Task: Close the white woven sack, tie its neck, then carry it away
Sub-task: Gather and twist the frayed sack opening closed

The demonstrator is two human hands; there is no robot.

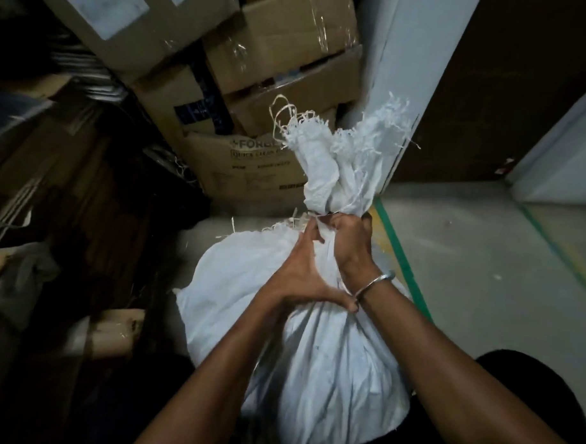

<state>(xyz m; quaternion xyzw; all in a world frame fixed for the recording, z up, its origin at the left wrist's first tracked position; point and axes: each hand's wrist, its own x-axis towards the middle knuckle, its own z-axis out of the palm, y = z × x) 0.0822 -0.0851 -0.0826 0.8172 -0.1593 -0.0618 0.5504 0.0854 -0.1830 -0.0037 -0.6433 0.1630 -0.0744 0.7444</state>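
**Right hand (349, 238) grips white woven sack (313, 372)**

Its fingers are curled tight round the gathered neck, with the frayed top above. Left hand (303, 272) lies spread on the cloth just below. The sack bulges between both forearms, near stacked cardboard boxes (274, 48).

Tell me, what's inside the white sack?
Only its bulging shape shows. The right hand grips the sack shut at its neck, so the cloth hides whatever fills it.
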